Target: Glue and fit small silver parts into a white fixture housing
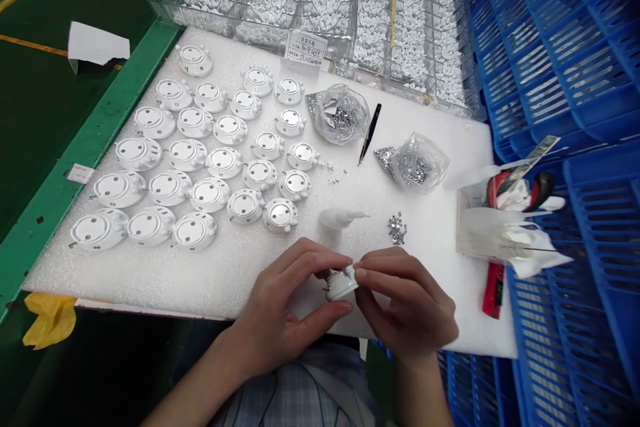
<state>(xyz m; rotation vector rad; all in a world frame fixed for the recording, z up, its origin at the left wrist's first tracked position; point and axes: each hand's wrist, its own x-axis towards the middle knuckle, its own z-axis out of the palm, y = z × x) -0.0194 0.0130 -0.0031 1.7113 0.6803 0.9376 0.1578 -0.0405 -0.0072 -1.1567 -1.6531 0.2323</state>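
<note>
My left hand [285, 300] and my right hand [405, 300] meet over the near edge of a white foam sheet [240, 280]. Both pinch a small round white part [341, 283] between thumbs and fingers, and my fingers partly hide it. Several similar white round parts [280, 215] with shiny or flat centres lie in rows to the left. Just beyond my hands stands a white plastic nozzle bottle [340, 218]. To the right lies a small heap of silver bits [397, 228]. Black tweezers [370, 135] rest between two clear bags of silver pieces [340, 115].
A clear compartment tray of small white pieces [320, 0] stands behind the foam, with a printed label card [306, 47] at its edge. Blue plastic crates [550, 33] fill the right. A clear box of tools and tissue [487, 227] sits on the right. A green table edge [85, 147] runs left.
</note>
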